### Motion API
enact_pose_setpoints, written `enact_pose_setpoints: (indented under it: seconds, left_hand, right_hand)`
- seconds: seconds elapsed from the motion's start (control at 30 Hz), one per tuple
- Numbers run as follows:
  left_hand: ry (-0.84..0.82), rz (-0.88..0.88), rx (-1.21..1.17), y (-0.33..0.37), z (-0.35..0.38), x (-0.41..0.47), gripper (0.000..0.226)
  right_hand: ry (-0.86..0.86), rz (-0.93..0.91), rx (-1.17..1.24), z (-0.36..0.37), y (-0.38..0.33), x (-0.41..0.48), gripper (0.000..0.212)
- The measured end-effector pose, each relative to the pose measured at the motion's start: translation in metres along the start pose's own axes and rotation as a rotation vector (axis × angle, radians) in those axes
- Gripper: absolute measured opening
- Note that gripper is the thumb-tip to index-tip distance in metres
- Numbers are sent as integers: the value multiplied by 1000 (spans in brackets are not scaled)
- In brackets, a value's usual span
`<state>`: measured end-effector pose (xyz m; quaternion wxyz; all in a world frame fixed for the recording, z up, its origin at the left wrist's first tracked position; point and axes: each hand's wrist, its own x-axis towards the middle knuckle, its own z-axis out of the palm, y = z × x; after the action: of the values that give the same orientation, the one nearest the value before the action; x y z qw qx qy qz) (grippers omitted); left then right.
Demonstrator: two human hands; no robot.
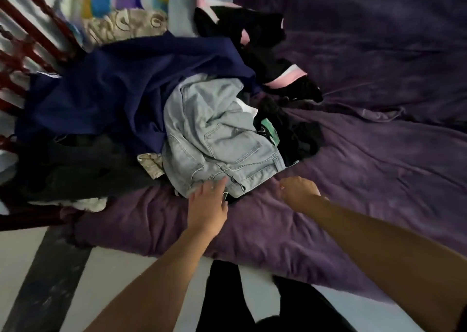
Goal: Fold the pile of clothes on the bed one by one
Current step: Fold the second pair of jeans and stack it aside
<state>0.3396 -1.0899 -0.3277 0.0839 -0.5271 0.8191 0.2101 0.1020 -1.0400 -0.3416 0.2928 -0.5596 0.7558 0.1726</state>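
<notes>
I judged step 1: taking top item. L hand (pixel 208 205) lay flat-fingered on pale jeans (pixel 217 139) at 5 o'clock edge of pile (pixel 113 91), grasping nothing; R hand (pixel 298 191): grip I couldn't tell. Next needed a waistband pinch.

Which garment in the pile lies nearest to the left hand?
The light blue jeans: the left hand touches their near edge, while the navy garment lies farther back.

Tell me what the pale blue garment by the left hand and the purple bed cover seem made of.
Pale blue garment: likely washed denim, matte; stitched seams, a patch pocket and a waistband show. Purple bed cover: soft, slightly fuzzy cloth, perhaps fleece or brushed microfibre; mottled nap, soft wrinkles; weave too blurred to tell.
</notes>
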Motion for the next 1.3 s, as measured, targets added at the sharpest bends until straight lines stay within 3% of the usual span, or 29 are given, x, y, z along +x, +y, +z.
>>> enact_pose_setpoints:
  seconds: [0.1, 0.2, 0.27, 0.43, 0.53, 0.67, 0.83, 0.97, 1.1, 1.23, 1.3]
  left_hand:
    - [-50, 48, 28, -7, 27, 38, 74]
    - [-146, -70, 71, -21, 54, 67, 79]
    - [-170, -118, 86, -33, 69, 79, 79]
    - [-97, -34, 2, -56, 84, 95, 72]
    - [-129, 48, -61, -68, 71, 93, 77]
    - [-220, 107, -71, -71, 42, 82, 85]
    - [-272, 75, -7, -75, 1, 50, 49]
    - [-239, 72, 97, -75, -44, 23, 30]
    - [-100, 158, 101, -82, -114, 0, 19]
    - [113, 269, -98, -83, -199, -26, 20]
    - [172, 313, -195, -81, -242, -34, 26]
  right_hand:
    - [30, 7, -57, 14, -16, 42, 33]
    - [103, -17, -68, 36, -28, 81, 58]
    - [137, 4, -68, 52, -32, 98, 64]
    - [286, 84, 78, 70, -34, 121, 29]
    - [291, 174, 229, 56, -36, 112, 22]
    - [361, 294, 426, 33, -38, 70, 19]
    - [336, 301, 772, -3, -43, -4, 20]
    - [382, 230, 849, -46, -40, -68, 17]
    - [443, 160, 753, -82, -35, -130, 19]
    - [678, 219, 667, -115, -37, -176, 27]
    - [784, 245, 666, -133, -40, -192, 19]
